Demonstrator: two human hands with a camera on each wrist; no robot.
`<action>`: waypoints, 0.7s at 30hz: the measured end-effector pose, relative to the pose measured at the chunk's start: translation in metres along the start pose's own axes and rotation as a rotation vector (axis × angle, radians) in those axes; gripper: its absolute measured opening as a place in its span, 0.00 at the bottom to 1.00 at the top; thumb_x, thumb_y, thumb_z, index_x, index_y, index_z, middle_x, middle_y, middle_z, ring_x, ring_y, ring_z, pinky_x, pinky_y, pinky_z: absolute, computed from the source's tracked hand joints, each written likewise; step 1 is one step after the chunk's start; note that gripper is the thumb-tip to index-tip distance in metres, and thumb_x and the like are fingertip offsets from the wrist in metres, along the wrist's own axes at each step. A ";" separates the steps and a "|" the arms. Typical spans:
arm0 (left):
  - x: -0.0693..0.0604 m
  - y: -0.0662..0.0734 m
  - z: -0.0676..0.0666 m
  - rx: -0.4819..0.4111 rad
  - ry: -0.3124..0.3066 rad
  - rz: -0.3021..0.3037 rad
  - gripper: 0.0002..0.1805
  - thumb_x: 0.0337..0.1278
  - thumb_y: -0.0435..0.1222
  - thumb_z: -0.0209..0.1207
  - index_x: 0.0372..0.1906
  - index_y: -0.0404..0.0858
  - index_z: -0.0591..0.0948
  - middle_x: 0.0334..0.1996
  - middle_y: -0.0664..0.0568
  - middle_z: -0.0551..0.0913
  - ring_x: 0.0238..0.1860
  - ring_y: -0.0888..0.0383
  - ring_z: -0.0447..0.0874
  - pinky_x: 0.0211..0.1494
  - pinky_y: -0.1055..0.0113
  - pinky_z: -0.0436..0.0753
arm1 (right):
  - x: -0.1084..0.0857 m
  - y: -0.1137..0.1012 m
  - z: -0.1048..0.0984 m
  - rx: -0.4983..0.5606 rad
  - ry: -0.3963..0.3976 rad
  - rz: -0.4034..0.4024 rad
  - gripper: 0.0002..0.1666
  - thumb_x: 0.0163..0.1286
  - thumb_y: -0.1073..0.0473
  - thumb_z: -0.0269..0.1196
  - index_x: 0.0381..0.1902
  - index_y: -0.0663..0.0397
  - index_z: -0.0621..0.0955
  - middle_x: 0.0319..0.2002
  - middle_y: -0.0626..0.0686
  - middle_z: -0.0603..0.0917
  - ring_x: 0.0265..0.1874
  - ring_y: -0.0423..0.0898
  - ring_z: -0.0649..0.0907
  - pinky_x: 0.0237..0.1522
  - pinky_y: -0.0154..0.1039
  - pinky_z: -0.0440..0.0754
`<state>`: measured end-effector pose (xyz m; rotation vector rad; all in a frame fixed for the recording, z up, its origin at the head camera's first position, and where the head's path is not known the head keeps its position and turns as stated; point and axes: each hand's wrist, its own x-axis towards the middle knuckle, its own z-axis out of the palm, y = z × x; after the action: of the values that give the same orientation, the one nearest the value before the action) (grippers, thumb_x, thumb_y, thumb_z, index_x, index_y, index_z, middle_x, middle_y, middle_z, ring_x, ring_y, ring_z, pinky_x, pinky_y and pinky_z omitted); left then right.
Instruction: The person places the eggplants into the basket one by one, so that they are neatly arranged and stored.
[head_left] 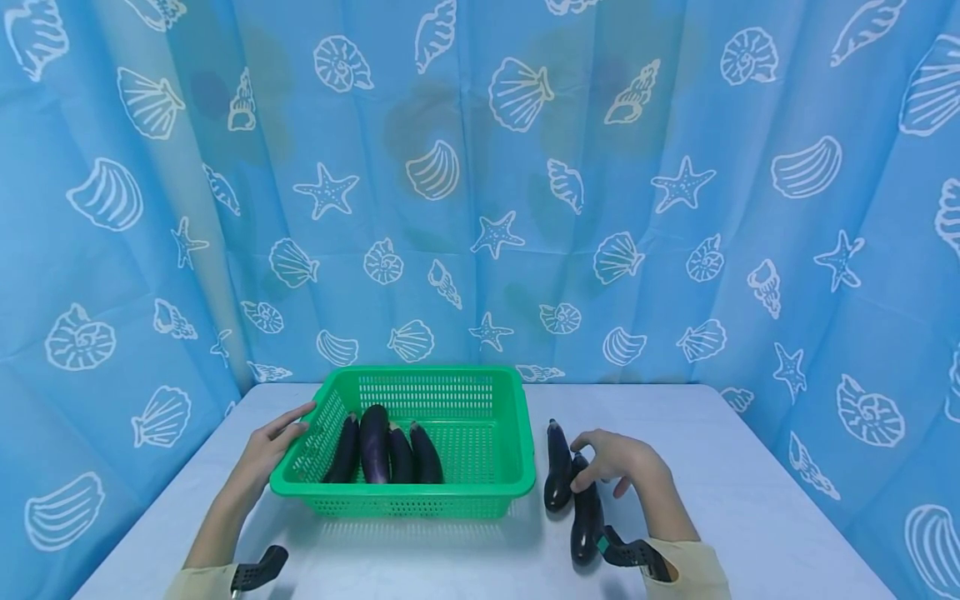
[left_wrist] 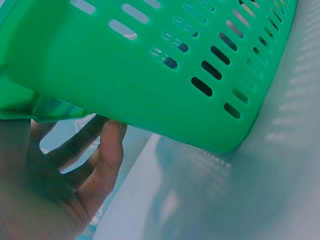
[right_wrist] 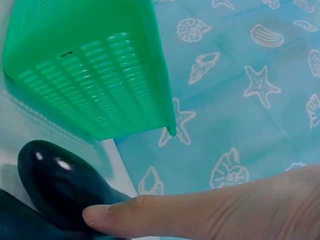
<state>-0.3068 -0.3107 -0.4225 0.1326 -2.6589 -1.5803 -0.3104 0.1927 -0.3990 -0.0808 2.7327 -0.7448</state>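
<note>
Right hand (head_left: 624,460) partly hiding eggplant (head_left: 587,521), left hand (head_left: 270,446) touching basket (head_left: 405,490), sleeves (head_left: 686,571) cropped

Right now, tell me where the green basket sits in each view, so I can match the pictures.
Head: green basket, lower half, mostly left of centre.
Left wrist: green basket, close up, across the top.
Right wrist: green basket, upper left.
Shared landmark: the white tabletop, visible in all three.
</note>
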 end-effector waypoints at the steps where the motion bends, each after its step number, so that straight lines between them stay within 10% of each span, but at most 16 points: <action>1: 0.000 0.000 0.000 0.002 0.000 0.000 0.31 0.75 0.53 0.43 0.76 0.49 0.60 0.77 0.36 0.54 0.74 0.34 0.57 0.72 0.38 0.64 | 0.000 0.000 0.000 0.004 -0.003 0.002 0.39 0.52 0.55 0.76 0.62 0.54 0.76 0.50 0.61 0.81 0.41 0.54 0.84 0.29 0.43 0.87; 21: -0.001 0.000 0.000 0.002 0.006 0.004 0.31 0.74 0.52 0.44 0.76 0.48 0.60 0.77 0.37 0.55 0.74 0.34 0.57 0.72 0.39 0.64 | 0.003 0.011 -0.003 0.045 -0.011 0.086 0.38 0.53 0.64 0.74 0.62 0.57 0.75 0.54 0.66 0.79 0.39 0.54 0.84 0.30 0.44 0.87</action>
<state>-0.3061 -0.3103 -0.4228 0.1323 -2.6546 -1.5740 -0.3138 0.2037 -0.4032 0.0415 2.6883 -0.7793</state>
